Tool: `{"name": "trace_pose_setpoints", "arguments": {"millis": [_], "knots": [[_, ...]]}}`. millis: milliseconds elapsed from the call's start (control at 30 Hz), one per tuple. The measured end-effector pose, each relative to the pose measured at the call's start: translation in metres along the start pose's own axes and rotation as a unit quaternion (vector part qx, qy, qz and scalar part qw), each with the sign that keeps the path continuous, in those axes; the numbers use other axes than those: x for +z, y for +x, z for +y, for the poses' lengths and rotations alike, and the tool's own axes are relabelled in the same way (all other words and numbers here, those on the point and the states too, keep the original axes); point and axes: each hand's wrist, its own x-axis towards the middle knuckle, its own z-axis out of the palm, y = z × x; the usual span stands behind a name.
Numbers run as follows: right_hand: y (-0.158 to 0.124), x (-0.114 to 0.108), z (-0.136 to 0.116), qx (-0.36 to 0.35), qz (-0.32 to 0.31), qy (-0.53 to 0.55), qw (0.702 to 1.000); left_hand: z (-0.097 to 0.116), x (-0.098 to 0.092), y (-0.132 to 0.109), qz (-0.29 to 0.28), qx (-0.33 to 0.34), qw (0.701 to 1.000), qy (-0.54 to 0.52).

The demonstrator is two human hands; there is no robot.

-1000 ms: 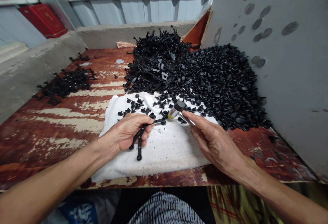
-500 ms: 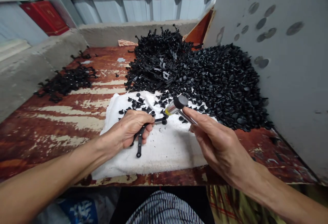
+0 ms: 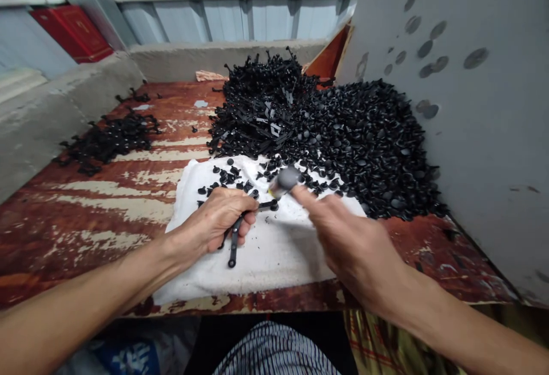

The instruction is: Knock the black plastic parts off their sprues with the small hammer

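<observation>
My left hand [image 3: 226, 216] is closed around a black jointed plastic linkage [image 3: 234, 244], one arm hanging down over the cloth and another reaching right to a round end. In my right hand [image 3: 358, 243] is a small mallet [image 3: 288, 178] with a black round face, blurred by motion; its handle is mostly hidden by the fingers. The mallet's head is just above and right of the linkage's round end; whether they touch I cannot tell. Beneath both hands lies a white cloth [image 3: 278, 260], with several loose black round-headed pegs [image 3: 228, 176] scattered on its far part.
Behind the cloth rises a heap of black linkages [image 3: 257, 100], joined on the right by a large heap of black pegs [image 3: 369, 140]. A smaller pile of linkages [image 3: 118, 138] lies at the left on the worn red tabletop [image 3: 98, 209]. A grey panel [image 3: 480, 135] bounds the right side.
The mallet and my right hand have shifted slightly left and down, nearer the linkage's round end. My left hand keeps its hold in nearly the same place. The view has turned slightly.
</observation>
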Motion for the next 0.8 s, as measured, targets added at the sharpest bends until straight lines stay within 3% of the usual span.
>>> {"name": "trace_pose_setpoints", "arguments": {"millis": [67, 167, 233, 300, 467, 600, 800], "knots": [[0.000, 0.002, 0.000, -0.017, -0.026, 0.000, 1.000, 0.000, 0.000, 0.000, 0.001, -0.013, 1.000, 0.009], [0.000, 0.003, 0.000, -0.007, 0.021, 0.015, 1.000, 0.001, -0.002, 0.000, -0.020, -0.024, 0.999, 0.027], [0.000, 0.003, 0.001, -0.021, -0.006, 0.003, 1.000, 0.002, -0.005, -0.001, -0.032, -0.028, 0.998, 0.053], [0.001, 0.003, 0.004, -0.020, -0.045, 0.004, 0.999, 0.004, -0.011, -0.004, -0.045, -0.011, 0.995, 0.086], [0.011, 0.008, 0.013, 0.011, -0.043, -0.006, 0.999, 0.004, -0.022, -0.012, -0.072, 0.042, 0.983, 0.162], [0.017, 0.012, 0.016, 0.022, -0.091, -0.057, 0.994, 0.001, -0.024, -0.015, -0.076, 0.083, 0.976, 0.187], [-0.004, 0.000, 0.019, 0.051, -0.118, -0.028, 0.991, 0.004, -0.021, -0.017, -0.065, 0.100, 0.973, 0.199]]}}
